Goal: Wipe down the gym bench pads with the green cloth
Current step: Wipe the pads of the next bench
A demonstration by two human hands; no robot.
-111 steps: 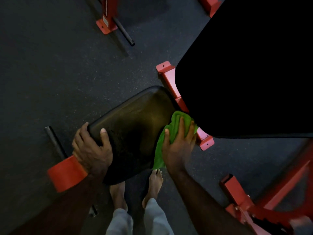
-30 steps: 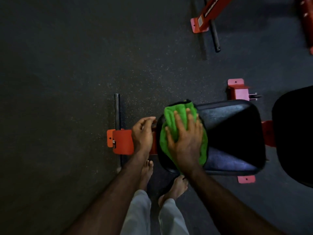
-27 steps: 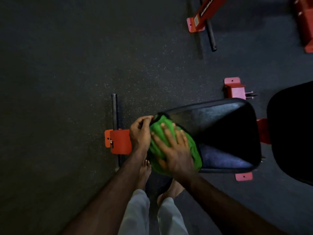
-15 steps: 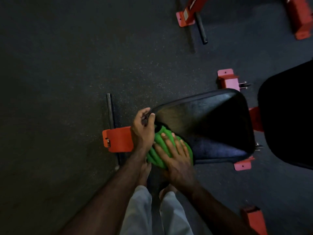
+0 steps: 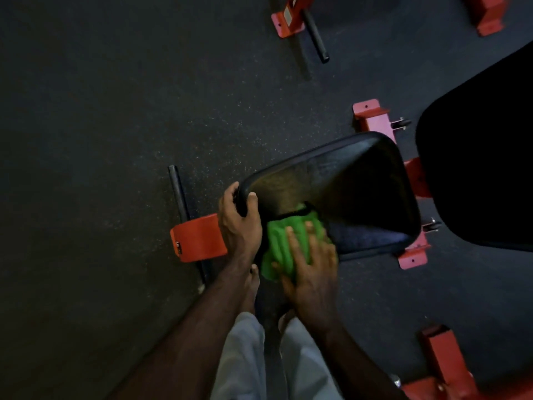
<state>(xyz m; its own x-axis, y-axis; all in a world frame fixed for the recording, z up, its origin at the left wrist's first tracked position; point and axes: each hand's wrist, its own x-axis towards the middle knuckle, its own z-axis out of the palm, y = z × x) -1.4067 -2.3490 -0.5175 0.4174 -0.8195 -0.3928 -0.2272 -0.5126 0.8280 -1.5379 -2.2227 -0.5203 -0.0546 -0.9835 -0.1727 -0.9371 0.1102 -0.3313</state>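
The black seat pad of the gym bench lies below me, its narrow end toward my feet. My left hand grips that narrow end's corner, thumb on top and fingers curled round the edge. A bunched green cloth covers the pad's near edge. My right hand presses flat on the cloth with fingers spread; it is slightly blurred. The larger black back pad fills the right side.
The bench's red frame shows as a front foot with a black crossbar and red brackets beside the seat. More red equipment feet stand on the dark rubber floor. My bare feet are under the pad's end.
My right hand slid the cloth from the pad's top down over its near end edge. My left hand shifted from the red frame onto the pad's corner and now grips it.
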